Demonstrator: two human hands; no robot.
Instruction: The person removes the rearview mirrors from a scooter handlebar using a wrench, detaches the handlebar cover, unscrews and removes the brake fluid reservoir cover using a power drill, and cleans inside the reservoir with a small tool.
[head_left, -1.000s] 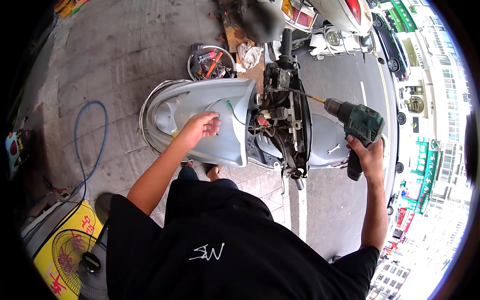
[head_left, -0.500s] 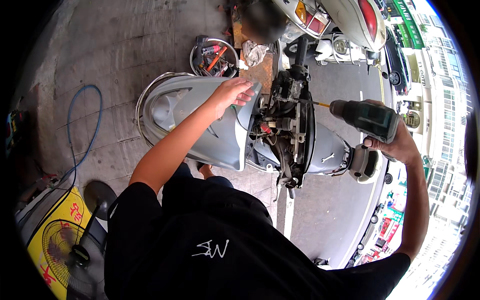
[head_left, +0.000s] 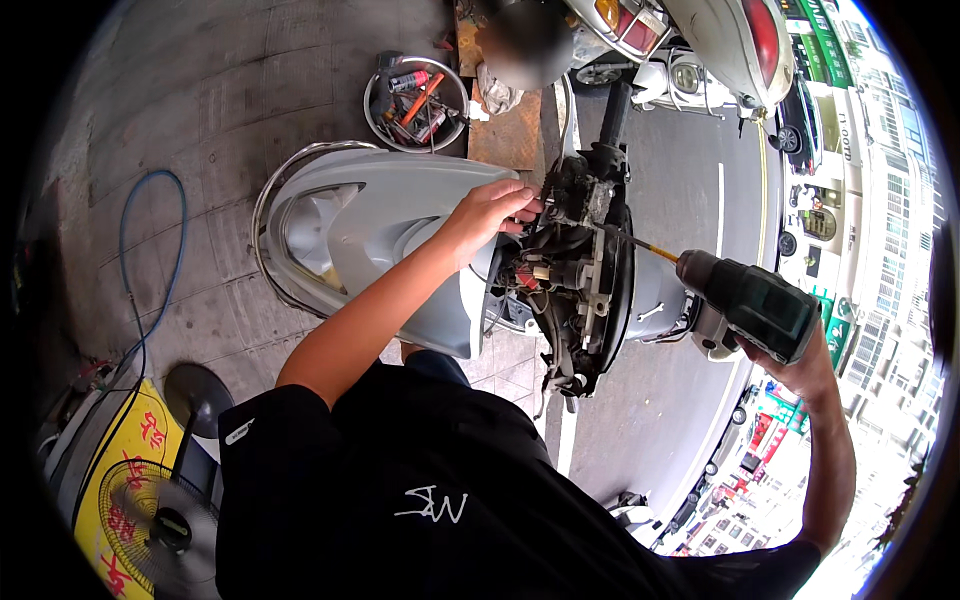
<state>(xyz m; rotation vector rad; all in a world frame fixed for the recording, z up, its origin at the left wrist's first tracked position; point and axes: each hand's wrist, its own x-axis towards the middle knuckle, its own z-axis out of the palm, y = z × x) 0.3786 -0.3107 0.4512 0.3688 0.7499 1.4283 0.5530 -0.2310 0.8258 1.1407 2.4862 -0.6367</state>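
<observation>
Drill [head_left: 752, 305], green-bodied, sat in my right hand [head_left: 800, 365], fingers wrapped fully around its grip, its long bit [head_left: 630, 242] aimed into the scooter's exposed headstock wiring [head_left: 560, 270]. Head view: my left hand [head_left: 490, 212] rested at the edge of the grey front panel [head_left: 370, 230], fingers curled close against the parts just beside the bit tip; whether they pinched anything I could not tell. Risk, as judged: a slipping bit could strike those fingers or snag a cable, since the hand stood so near the tip. A loose panel could shift.
</observation>
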